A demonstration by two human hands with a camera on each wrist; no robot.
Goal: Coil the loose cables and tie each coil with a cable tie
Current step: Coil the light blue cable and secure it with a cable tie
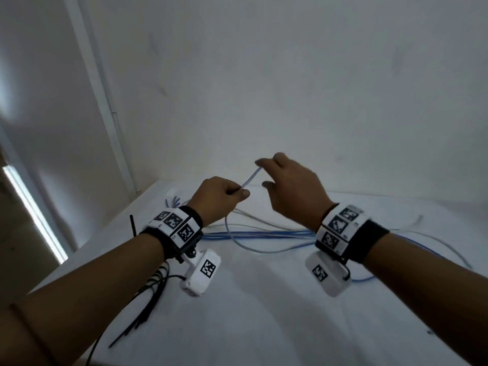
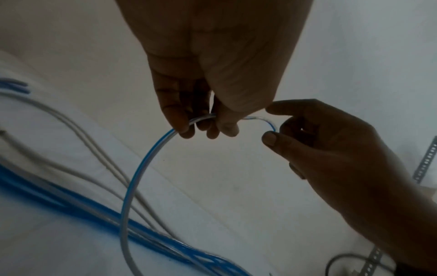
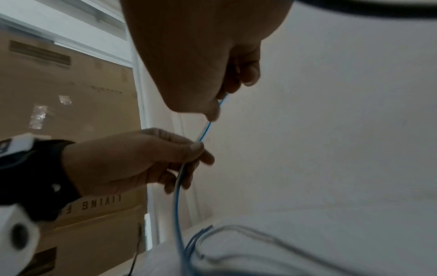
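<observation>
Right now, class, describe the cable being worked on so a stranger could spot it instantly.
Start at the white table, where blue and grey cables lie. One blue-and-clear cable rises off the table: the left hand grips it, the right hand pinches its tip. It alone is lifted.

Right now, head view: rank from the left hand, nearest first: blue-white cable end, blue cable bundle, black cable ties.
1. Blue-white cable end: pinched in the left hand.
2. Blue cable bundle: on the table, just below the wrist.
3. Black cable ties: near-left, under the forearm.
</observation>
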